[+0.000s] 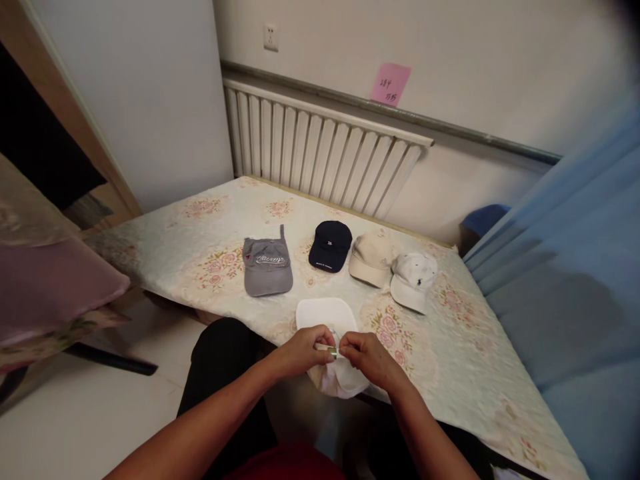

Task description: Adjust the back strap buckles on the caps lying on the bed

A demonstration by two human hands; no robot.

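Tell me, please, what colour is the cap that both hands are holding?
White; the cap shows best in the head view.

- A row of four blocks mid-table: grey cap [267, 270], navy cap [330, 247], beige cap [371, 260], small-logo white cap [413, 283]. The last two touch; the others have narrow gaps.
- The plain white cap [325, 315], pinched by my left hand [303, 352] and right hand [371, 360], fills the near edge.
- The table [190, 253] is open left of the grey cap, and to my right up to the blue curtain [565, 280].
- The radiator [325, 147] closes the far side.
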